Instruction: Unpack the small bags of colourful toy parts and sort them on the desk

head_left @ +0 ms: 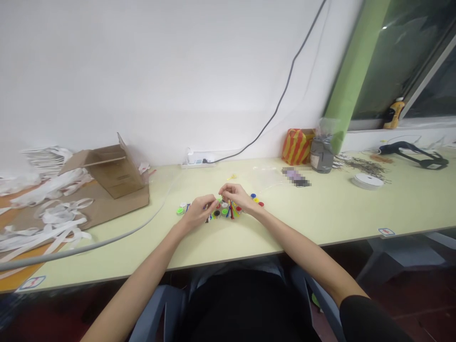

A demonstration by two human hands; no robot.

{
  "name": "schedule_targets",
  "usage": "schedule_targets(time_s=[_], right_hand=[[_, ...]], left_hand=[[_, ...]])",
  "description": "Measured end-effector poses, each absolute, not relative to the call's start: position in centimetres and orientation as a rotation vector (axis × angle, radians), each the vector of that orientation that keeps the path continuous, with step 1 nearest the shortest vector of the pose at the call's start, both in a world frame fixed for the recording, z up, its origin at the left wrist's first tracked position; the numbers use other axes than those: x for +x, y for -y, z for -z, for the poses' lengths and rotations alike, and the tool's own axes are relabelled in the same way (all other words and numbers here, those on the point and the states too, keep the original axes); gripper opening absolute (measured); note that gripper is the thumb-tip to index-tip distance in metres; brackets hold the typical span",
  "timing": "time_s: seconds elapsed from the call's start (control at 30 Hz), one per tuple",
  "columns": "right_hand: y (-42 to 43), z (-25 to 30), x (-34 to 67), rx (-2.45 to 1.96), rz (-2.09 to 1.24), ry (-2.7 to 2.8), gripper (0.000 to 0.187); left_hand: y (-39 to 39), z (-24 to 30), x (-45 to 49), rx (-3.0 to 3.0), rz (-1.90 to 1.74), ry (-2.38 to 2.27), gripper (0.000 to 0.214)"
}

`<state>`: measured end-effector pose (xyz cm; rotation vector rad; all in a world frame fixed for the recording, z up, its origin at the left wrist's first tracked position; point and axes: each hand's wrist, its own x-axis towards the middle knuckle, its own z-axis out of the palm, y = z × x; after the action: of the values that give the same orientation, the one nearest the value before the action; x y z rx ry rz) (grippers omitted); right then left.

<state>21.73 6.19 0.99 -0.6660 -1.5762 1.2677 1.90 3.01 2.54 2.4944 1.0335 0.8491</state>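
Observation:
My left hand (197,212) and my right hand (235,197) meet above a small cluster of coloured plastic caps and strips (223,211) on the pale yellow table (320,209). Their fingertips pinch a small coloured piece (219,200), which is mostly hidden by my fingers. A green cap (180,211) lies just beyond my left hand. Next to my right hand are a blue cap (253,195) and a red cap (261,204).
A flattened cardboard box (117,173) and loose white strips (46,223) lie at left, with a grey tube (89,244) nearby. A power strip (197,159), clear plastic bag (267,178), striped bag (297,146), grey can (321,154) and white tape roll (368,181) line the back.

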Motion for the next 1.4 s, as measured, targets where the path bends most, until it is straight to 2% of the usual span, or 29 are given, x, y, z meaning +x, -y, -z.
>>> schedule_targets(time_s=[0.17, 0.43, 0.6, 0.8, 0.93, 1.4], right_hand=[[-6.1, -0.8, 21.7, -0.657, -1.266, 1.612, 0.014], [-5.8, -1.0, 21.5, -0.642, -1.255, 1.608, 0.017], [-5.6, -1.5, 21.8, -0.687, -1.217, 1.549, 0.024], [-5.9, -1.7, 22.3, -0.711, -1.217, 1.55, 0.013], [-5.6, -1.8, 22.3, -0.719, -1.233, 1.594, 0.012], [-6.0, -1.5, 22.4, -0.713, -1.251, 1.591, 0.014]], left_hand=[[-3.0, -2.3, 1.8, 2.7, -0.777, -1.128, 0.019], [-3.1, -2.5, 1.7, 3.165, -0.523, -1.089, 0.027], [-4.0, -3.7, -1.4, 3.164, -0.32, -1.265, 0.021], [-4.9, -4.6, -5.2, 3.1, 0.086, -1.537, 0.014], [-5.0, -4.3, -5.8, 3.057, 0.245, -1.562, 0.017], [-5.0, -2.5, -8.0, 2.88, 0.077, -1.609, 0.02]])
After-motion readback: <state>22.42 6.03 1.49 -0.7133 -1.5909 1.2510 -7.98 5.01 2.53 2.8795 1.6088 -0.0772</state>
